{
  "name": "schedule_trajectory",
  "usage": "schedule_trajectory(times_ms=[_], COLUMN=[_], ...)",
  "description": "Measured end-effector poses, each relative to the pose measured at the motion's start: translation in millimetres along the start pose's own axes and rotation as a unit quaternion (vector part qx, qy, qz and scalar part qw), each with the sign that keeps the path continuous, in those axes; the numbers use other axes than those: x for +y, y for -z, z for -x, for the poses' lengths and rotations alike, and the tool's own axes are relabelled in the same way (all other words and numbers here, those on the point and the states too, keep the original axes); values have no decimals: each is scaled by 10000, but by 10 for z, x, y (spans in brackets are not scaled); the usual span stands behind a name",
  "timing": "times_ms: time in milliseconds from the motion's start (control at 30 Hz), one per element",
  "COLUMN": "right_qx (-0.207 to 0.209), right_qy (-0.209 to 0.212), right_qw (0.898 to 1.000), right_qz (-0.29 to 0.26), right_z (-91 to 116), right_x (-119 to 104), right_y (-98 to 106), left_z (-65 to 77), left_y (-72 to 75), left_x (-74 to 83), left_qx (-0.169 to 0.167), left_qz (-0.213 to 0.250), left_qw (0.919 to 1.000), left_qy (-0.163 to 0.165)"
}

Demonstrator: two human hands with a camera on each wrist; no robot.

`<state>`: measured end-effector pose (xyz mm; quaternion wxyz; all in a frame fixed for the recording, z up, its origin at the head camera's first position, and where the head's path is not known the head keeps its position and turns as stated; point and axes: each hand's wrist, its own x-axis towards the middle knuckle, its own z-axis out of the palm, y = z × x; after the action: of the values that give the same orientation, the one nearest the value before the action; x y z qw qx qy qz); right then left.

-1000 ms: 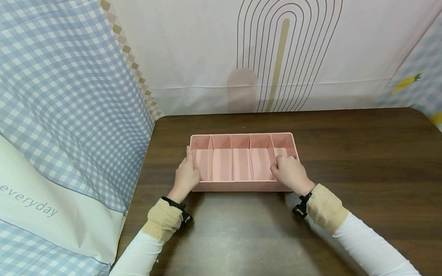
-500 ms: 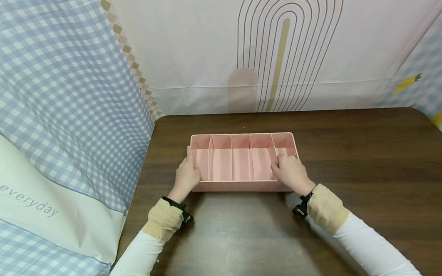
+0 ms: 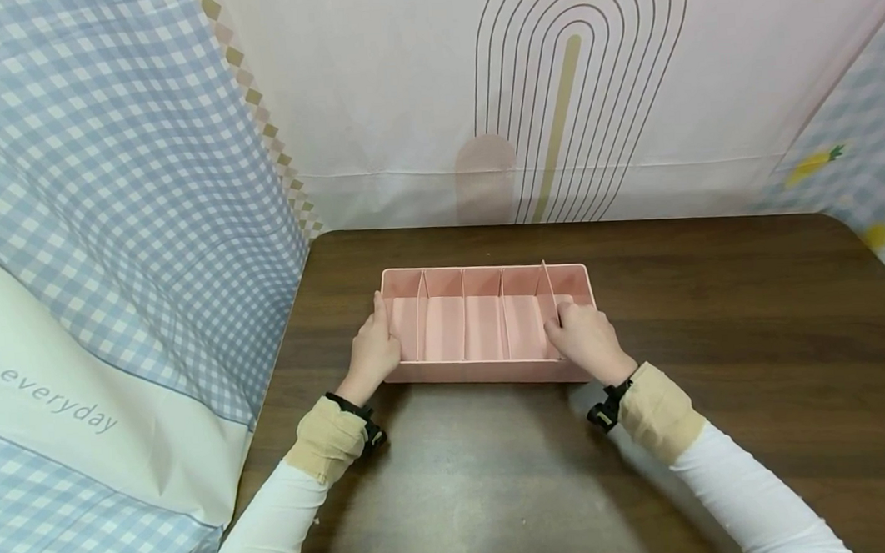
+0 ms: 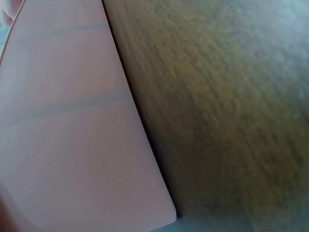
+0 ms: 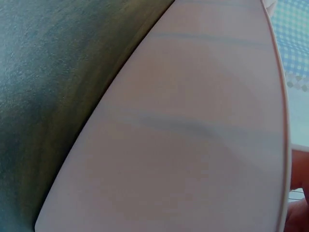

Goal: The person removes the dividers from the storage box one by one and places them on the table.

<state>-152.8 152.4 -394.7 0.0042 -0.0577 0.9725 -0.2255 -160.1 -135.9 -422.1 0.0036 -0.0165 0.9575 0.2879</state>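
A pink storage box (image 3: 485, 372) with several open compartments sits on the brown table in the head view. My left hand (image 3: 373, 349) holds the box's left end, its index finger lying straight along the side wall. At the right end, my right hand (image 3: 587, 340) reaches inside and pinches the rightmost divider (image 3: 548, 286). That divider's far corner stands slightly above the rim; the fingertips on it are partly hidden. The box's front wall (image 4: 72, 159) fills much of the left wrist view. In the right wrist view, fingers (image 5: 300, 176) show behind the rim.
The dark wooden table (image 3: 715, 312) extends right of the box and in front of it. A white cloth with arches (image 3: 388, 104) hangs behind the table's back edge. Blue checked cloth (image 3: 128, 159) hangs on the left.
My right hand has shifted slightly up and right, and the rightmost divider has risen a little above the rim. My left hand and the box stay in place.
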Motion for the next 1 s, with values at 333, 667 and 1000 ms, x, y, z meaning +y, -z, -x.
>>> schedule_trajectory(times_ms=[333, 667, 1000], right_qx=[-4, 146, 96], right_qy=[22, 79, 6], right_qw=[10000, 9999, 9999], right_qz=[27, 14, -41], right_z=[4, 5, 4], right_x=[-16, -21, -23], right_y=[50, 70, 78], left_z=[5, 0, 4], left_y=[11, 10, 11], left_x=[10, 2, 12], left_qx=[76, 31, -51], left_qz=[-74, -74, 40], left_qw=[9999, 10000, 10000], left_qy=[-23, -28, 42])
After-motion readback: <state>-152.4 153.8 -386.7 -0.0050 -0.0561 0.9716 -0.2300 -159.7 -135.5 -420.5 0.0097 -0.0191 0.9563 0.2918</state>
